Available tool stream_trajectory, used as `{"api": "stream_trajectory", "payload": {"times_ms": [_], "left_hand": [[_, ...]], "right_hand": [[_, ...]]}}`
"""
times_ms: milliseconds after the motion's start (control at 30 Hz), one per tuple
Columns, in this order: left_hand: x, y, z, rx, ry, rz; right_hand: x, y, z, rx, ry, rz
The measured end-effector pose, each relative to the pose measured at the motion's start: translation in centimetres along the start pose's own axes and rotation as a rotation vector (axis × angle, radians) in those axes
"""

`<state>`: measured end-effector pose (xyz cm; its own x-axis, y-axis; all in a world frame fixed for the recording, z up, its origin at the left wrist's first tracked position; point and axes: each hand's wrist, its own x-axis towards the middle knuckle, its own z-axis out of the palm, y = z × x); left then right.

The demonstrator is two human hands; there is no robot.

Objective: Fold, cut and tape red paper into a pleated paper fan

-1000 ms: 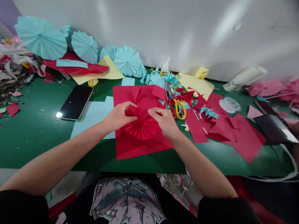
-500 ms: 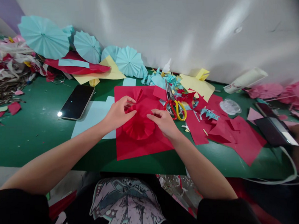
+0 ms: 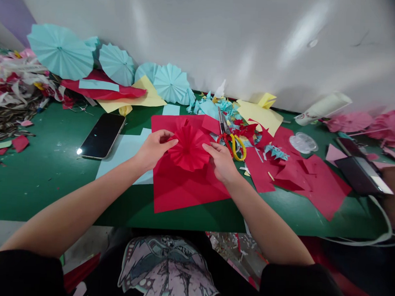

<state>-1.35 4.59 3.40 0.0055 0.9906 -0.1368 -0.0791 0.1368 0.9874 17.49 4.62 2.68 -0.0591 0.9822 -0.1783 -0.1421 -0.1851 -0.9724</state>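
Both hands hold a red pleated paper rosette point(image 3: 188, 150) by its rim: the left hand point(image 3: 155, 149) pinches the left side between thumb and fingers, and the right hand point(image 3: 220, 161) grips the opposite side the same way. The rosette, fanned into a full round, is over a red paper sheet point(image 3: 185, 195) near the middle of the bench's near edge; whether it touches the sheet cannot be told. Just left of this sheet lies light blue paper point(image 3: 116, 159), with a black-screened smartphone point(image 3: 101, 136) at its left side. To the right, beside the right hand, are red and yellow scissor handles point(image 3: 233, 141), then red paper offcuts point(image 3: 260, 170) spreading toward the bench's right end, where a black device point(image 3: 360, 172) lies near a white cable point(image 3: 387, 226). A clear plastic dish point(image 3: 303, 143) sits behind those offcuts. Along the far edge, light blue pleated rosettes point(image 3: 61, 50) stand against the wall point(image 3: 202, 30), left of a yellow sheet point(image 3: 260, 118) and a white roll point(image 3: 325, 107). Pink pleated paper point(image 3: 391, 123) fills the far right corner.
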Motion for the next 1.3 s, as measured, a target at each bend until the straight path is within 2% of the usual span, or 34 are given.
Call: {"api": "stream_trajectory", "payload": {"times_ms": [133, 267, 533, 667, 800, 900, 1067, 1300], "left_hand": [[0.10, 0.10, 0.16, -0.240, 0.025, -0.178], [0.22, 0.00, 0.13, -0.345, -0.011, -0.239], [0.52, -0.47, -0.19, -0.363, -0.065, -0.273], [0.28, -0.11, -0.01, -0.425, -0.065, -0.287], [-0.14, 0.14, 0.17, -0.442, -0.148, -0.292], [-0.32, 0.15, 0.15, -0.418, -0.183, -0.269], [-0.17, 0.19, 0.10, -0.387, -0.141, -0.243], [-0.01, 0.43, 0.21, -0.402, -0.086, -0.253]], "right_hand": [[0.03, -0.11, 0.06, 0.122, 0.003, 0.084], [0.07, 0.03, 0.10, 0.168, -0.040, 0.114], [-0.10, -0.11, 0.29, 0.097, -0.060, 0.102], [-0.03, 0.20, 0.26, 0.058, -0.034, 0.005], [0.14, 0.55, 0.19, 0.054, 0.047, -0.107], [0.25, 0.65, 0.15, 0.056, 0.060, -0.122], [0.22, 0.58, 0.16, 0.029, 0.044, -0.088], [-0.25, 0.25, 0.27, 0.026, -0.052, -0.027]]}}
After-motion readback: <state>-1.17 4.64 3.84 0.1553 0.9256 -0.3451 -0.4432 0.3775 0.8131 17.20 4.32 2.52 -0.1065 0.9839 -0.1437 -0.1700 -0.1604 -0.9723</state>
